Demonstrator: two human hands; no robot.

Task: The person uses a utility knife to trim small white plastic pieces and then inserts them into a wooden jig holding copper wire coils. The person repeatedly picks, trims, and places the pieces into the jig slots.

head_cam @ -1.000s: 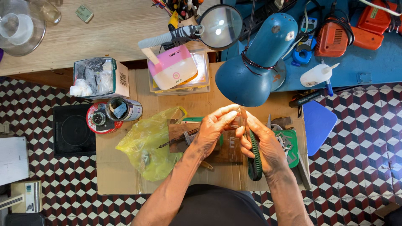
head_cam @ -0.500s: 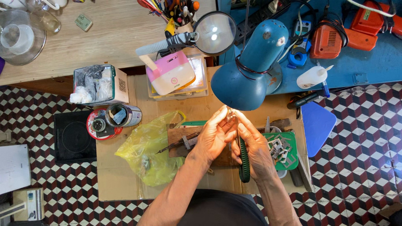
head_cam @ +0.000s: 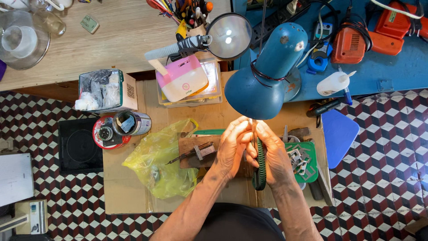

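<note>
Two bare hands, the left hand (head_cam: 232, 145) and the right hand (head_cam: 274, 151), are pressed together under a blue metal desk lamp (head_cam: 263, 78). Both grips are closed on a dark green ribbed tool handle (head_cam: 259, 167), held upright between the palms above the cardboard-covered tabletop (head_cam: 125, 196). A crumpled yellow plastic bag (head_cam: 158, 163) is seen just left of the left hand.

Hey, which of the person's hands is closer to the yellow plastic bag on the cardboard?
Left. The left hand is just to the right of the yellow plastic bag, without touching it. The right hand is farther right, beyond the left hand, holding a dark green ridged tool handle.
</note>
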